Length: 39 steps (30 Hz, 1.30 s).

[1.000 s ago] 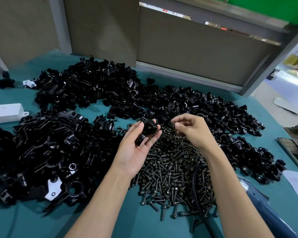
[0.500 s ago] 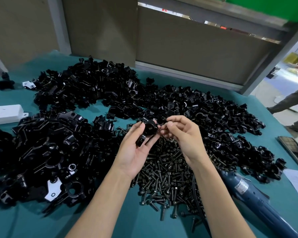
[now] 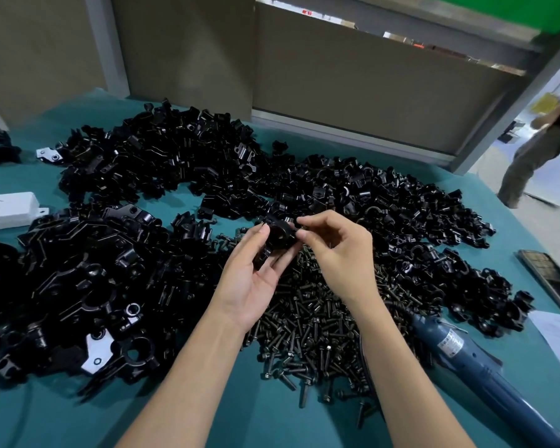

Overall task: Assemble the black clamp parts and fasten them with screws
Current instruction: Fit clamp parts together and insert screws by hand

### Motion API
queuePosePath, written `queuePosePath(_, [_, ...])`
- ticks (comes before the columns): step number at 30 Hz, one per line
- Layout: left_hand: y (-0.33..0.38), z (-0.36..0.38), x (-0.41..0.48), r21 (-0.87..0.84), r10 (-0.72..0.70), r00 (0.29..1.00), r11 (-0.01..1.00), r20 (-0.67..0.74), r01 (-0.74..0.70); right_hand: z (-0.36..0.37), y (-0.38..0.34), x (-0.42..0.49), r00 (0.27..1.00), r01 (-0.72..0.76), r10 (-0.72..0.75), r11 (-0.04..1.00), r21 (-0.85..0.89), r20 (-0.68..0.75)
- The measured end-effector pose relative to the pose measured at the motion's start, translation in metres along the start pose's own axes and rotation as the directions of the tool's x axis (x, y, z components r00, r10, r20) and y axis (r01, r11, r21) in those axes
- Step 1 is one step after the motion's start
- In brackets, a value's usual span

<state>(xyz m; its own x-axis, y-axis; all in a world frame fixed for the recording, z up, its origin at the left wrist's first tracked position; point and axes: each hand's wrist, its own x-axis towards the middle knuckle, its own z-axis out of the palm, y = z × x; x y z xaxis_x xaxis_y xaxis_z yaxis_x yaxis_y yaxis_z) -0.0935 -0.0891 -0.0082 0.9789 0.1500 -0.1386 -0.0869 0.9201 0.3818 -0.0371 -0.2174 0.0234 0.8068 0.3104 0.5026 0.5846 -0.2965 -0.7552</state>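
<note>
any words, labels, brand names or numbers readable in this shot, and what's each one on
No text here can be read.
Label on the blue electric screwdriver: printed lines, too blurred to read.
Red marks on the ledge above the back panel: too small to read.
White sheet at the right edge: no print can be made out.

Screw pile (image 3: 311, 321) between clamp heaps (image 3: 88, 270), driver (image 3: 472, 360) right

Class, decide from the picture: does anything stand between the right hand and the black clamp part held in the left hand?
Nothing visible does. The right hand is at the edge of the clamp part, which the left hand holds above the screw pile. Whether it pinches a screw is unclear.
</note>
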Motion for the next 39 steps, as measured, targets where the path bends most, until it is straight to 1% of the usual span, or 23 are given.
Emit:
queuePosePath(5, [-0.001, 0.002, -0.002, 0.021, -0.005, 1.0, 1.0, 0.015, 0.004, 0.004, 0.0, -0.007, 0.99, 0.058, -0.056, 0.998, 0.014, -0.129])
queuePosePath(7, [-0.001, 0.002, -0.002, 0.035, 0.005, 1.0, 0.999, 0.008, -0.006, 0.005, -0.001, -0.007, 0.994, 0.063, -0.063, 0.998, 0.005, -0.093])
queuePosePath(10, [-0.001, 0.001, -0.001, 0.05, 0.021, 1.0, 0.999, -0.02, -0.02, 0.004, -0.002, -0.005, 0.999, 0.031, -0.031, 0.999, -0.009, -0.022])
queuePosePath(13, [-0.001, 0.0, -0.001, 0.039, 0.017, 1.0, 0.999, -0.021, -0.016, 0.002, 0.0, -0.004, 1.0, -0.003, 0.003, 1.0, -0.014, 0.013])
queuePosePath(18, [-0.001, 0.0, -0.002, 0.068, 0.014, 1.0, 0.998, -0.022, -0.012, -0.002, 0.001, -0.004, 0.999, -0.005, 0.006, 1.0, -0.023, 0.039])
queuePosePath(22, [-0.003, -0.001, -0.002, 0.056, 0.0, 1.0, 0.998, -0.013, 0.001, -0.002, 0.001, -0.005, 1.0, -0.013, 0.013, 1.0, -0.028, 0.015])
queuePosePath(25, [-0.002, -0.001, -0.001, 0.066, 0.001, 1.0, 0.998, 0.002, -0.001, 0.0, 0.0, -0.006, 1.0, 0.016, -0.015, 0.998, -0.06, 0.014])
queuePosePath(28, [-0.002, 0.0, -0.002, 0.061, 0.0, 1.0, 0.998, 0.004, 0.0, -0.005, -0.003, -0.005, 0.997, 0.008, -0.001, 0.997, -0.08, 0.079])
queuePosePath(30, [-0.002, 0.001, -0.004, 0.046, -0.011, 1.0, 0.999, 0.021, 0.01, -0.018, -0.004, -0.006, 0.995, 0.025, -0.01, 0.989, -0.146, 0.101])
queuePosePath(31, [-0.002, 0.001, -0.004, 0.042, -0.013, 1.0, 0.999, 0.025, 0.012, -0.029, -0.003, -0.006, 0.997, 0.003, 0.011, 0.982, -0.191, 0.072])
queuePosePath(33, [-0.001, 0.002, -0.004, 0.035, -0.008, 1.0, 0.999, 0.021, 0.007, -0.06, 0.001, -0.007, 0.992, -0.127, 0.12, 0.955, -0.268, -0.042])
queuePosePath(35, [-0.001, 0.003, -0.004, 0.023, -0.004, 1.0, 1.0, 0.014, 0.004, -0.092, 0.008, -0.01, 0.963, -0.268, 0.245, 0.873, -0.407, -0.108])
queuePosePath(37, [-0.001, 0.003, -0.004, 0.018, -0.004, 1.0, 1.0, 0.011, 0.004, -0.117, 0.014, -0.015, 0.922, -0.36, 0.379, 0.752, -0.552, -0.086])
queuePosePath(39, [-0.001, 0.003, -0.004, 0.015, -0.001, 1.0, 1.0, 0.011, 0.001, -0.129, 0.018, -0.021, 0.86, -0.424, 0.508, 0.66, -0.62, -0.047])
